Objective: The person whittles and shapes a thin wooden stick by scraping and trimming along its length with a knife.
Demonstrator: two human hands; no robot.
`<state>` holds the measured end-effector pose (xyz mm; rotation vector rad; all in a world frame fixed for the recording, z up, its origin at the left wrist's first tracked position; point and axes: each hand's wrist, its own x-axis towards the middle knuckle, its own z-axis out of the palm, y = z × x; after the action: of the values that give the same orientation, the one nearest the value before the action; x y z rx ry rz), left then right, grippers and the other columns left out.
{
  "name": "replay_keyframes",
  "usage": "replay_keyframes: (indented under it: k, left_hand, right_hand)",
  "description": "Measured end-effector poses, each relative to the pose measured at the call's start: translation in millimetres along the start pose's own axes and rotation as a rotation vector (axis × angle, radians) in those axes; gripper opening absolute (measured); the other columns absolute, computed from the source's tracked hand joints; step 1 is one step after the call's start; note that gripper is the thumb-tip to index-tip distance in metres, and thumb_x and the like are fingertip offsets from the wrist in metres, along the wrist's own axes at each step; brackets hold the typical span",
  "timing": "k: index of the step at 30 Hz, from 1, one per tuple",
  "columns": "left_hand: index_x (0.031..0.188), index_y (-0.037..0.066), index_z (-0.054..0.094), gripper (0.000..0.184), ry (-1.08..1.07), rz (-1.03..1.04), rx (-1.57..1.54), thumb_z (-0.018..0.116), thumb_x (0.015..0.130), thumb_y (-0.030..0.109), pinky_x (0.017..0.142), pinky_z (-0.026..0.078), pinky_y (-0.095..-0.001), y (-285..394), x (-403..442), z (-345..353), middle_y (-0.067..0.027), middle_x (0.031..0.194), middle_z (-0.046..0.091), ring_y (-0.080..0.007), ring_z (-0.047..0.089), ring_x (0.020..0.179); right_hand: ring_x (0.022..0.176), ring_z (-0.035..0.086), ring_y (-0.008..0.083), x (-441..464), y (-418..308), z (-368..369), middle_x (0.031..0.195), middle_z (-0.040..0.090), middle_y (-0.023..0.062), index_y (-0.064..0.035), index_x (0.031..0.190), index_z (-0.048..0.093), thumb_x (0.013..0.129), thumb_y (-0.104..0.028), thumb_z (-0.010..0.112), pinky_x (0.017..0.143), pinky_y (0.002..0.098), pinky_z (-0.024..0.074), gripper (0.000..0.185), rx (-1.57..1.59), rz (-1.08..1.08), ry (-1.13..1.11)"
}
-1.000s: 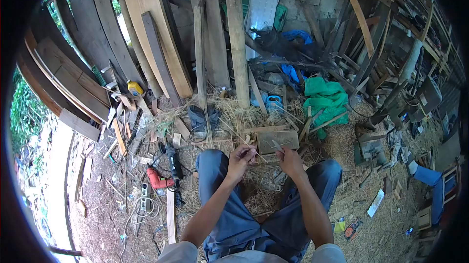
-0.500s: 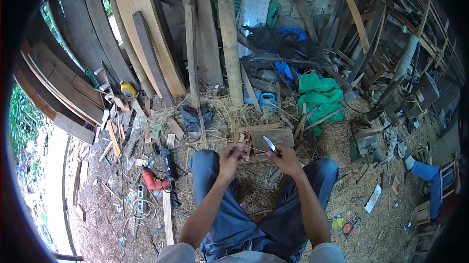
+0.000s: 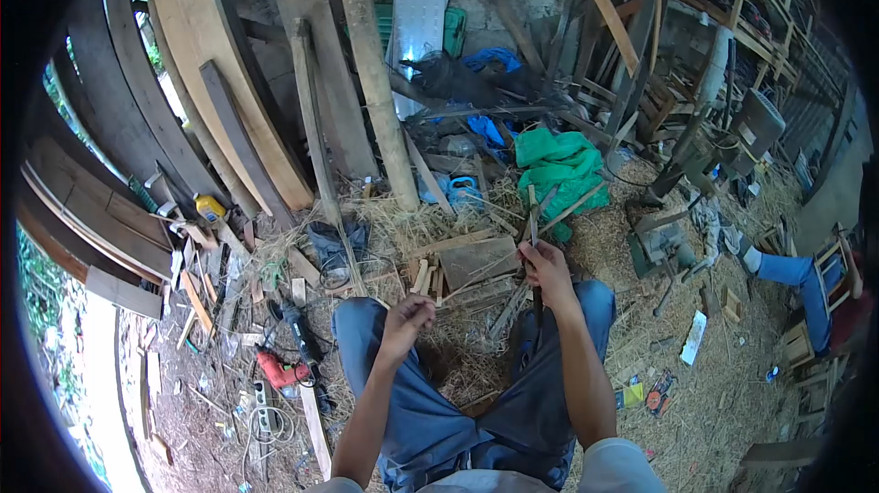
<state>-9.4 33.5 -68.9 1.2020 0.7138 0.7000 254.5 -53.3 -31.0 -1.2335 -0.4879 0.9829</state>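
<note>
My right hand (image 3: 549, 275) is closed around a knife (image 3: 535, 226), its blade now upright above the fist. A dark length, possibly its handle or sheath, shows below the hand. My left hand (image 3: 406, 325) is curled in a pinch over my left knee. From its fingertips a thin strip of wood (image 3: 460, 290) seems to run toward the right; it is too fine to follow fully. Between and beyond the hands lies a flat wooden board (image 3: 478, 262), with several small wood blocks (image 3: 424, 277) at its left side.
A red power drill (image 3: 280, 370), a dark angle grinder (image 3: 299, 333) and a power strip (image 3: 265, 408) lie on the left. Green sheeting (image 3: 560, 173) is heaped beyond my right hand. Planks (image 3: 215, 72) lean at the back left. At right, another person's leg (image 3: 789, 281) shows.
My hands have moved apart, the left down and leftward, the right slightly up and rightward. The knife blade has turned from pointing up-left to upright. The view has shifted to the right.
</note>
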Motion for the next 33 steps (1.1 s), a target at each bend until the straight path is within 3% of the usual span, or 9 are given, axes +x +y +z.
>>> replay_keyframes:
  k: [5,12,16,18,22,24,28,31,33]
  left_hand:
    - [0.096,0.001,0.059,0.012,-0.216,0.049,0.213,0.056,0.09,0.012,0.06,0.044,-0.0219,-10,-3,19,-0.0014,0.077,0.058,-0.0089,0.055,0.068]
    - [0.095,0.002,0.057,0.013,-0.118,-0.186,0.096,0.055,0.091,0.014,0.05,0.039,-0.0201,16,-3,53,0.0,0.073,0.055,-0.0065,0.05,0.056]
    - [0.096,0.002,0.057,0.013,-0.078,-0.027,0.132,0.056,0.091,0.014,0.047,0.035,-0.0201,2,3,52,0.0,0.073,0.054,-0.0052,0.043,0.052]
    - [0.097,0.001,0.059,0.014,-0.013,-0.097,-0.001,0.056,0.091,0.014,0.045,0.032,-0.0203,7,2,55,0.0003,0.072,0.054,-0.0044,0.039,0.05]
    - [0.097,0.0,0.061,0.016,0.035,-0.088,0.036,0.057,0.09,0.014,0.044,0.031,-0.0202,6,6,58,-0.0004,0.073,0.056,-0.0039,0.039,0.05]
    - [0.096,-0.001,0.062,0.016,-0.017,-0.064,-0.038,0.057,0.09,0.013,0.045,0.031,-0.0198,9,5,62,-0.0014,0.074,0.058,-0.0038,0.039,0.051]
    - [0.096,0.0,0.062,0.016,0.008,-0.103,-0.087,0.057,0.09,0.014,0.045,0.03,-0.0201,5,6,65,-0.0023,0.076,0.06,-0.0038,0.037,0.05]
    - [0.096,-0.002,0.062,0.015,0.075,0.079,0.169,0.058,0.089,0.011,0.046,0.034,-0.0218,-10,-1,68,-0.0021,0.075,0.06,-0.0048,0.042,0.052]
    - [0.088,-0.001,0.063,0.008,0.197,0.284,0.438,0.061,0.084,0.006,0.056,0.043,-0.028,-14,-4,72,-0.0073,0.073,0.061,-0.0133,0.054,0.06]
  right_hand:
    - [0.045,0.03,0.0024,-2,5,3,0.054,0.036,-0.0066,-0.0042,0.078,0.057,0.089,-0.025,0.059,0.041,0.0209,0.0234,0.024,-0.062,0.022,-0.083]
    - [0.046,0.034,0.0021,-6,8,14,0.065,0.05,-0.004,-0.0049,0.086,0.06,0.09,-0.028,0.056,0.041,0.0201,0.0275,0.024,-0.159,-0.002,-0.145]
    - [0.046,0.035,0.0023,2,11,6,0.069,0.053,-0.003,-0.0052,0.099,0.062,0.092,-0.026,0.054,0.041,0.0203,0.0283,0.024,-0.057,-0.133,0.022]
    - [0.045,0.035,0.0032,0,5,1,0.07,0.054,-0.0019,-0.0062,0.109,0.061,0.093,-0.023,0.052,0.04,0.0199,0.0283,0.025,-0.037,0.034,-0.131]
    - [0.045,0.036,0.0037,-21,17,27,0.069,0.055,-0.0002,-0.0036,0.107,0.061,0.093,-0.018,0.052,0.04,0.0195,0.0279,0.023,-0.164,0.103,-0.274]
    - [0.047,0.038,0.0036,-21,30,34,0.071,0.057,0.0015,0.0002,0.11,0.058,0.091,-0.016,0.056,0.041,0.0187,0.0285,0.026,-0.134,0.129,-0.461]
    - [0.047,0.039,0.0034,-11,27,31,0.071,0.058,0.0017,0.001,0.099,0.06,0.09,-0.015,0.058,0.041,0.0189,0.0283,0.018,-0.045,0.274,-0.464]
    - [0.046,0.039,0.0034,-10,25,28,0.068,0.058,0.0005,0.0005,0.086,0.061,0.089,-0.016,0.059,0.041,0.0194,0.0282,0.017,-0.139,0.317,-0.5]
    - [0.045,0.039,0.0033,-6,28,24,0.064,0.056,-0.0011,0.0,0.081,0.063,0.088,-0.019,0.061,0.041,0.0199,0.0276,0.02,-0.19,0.274,-0.516]
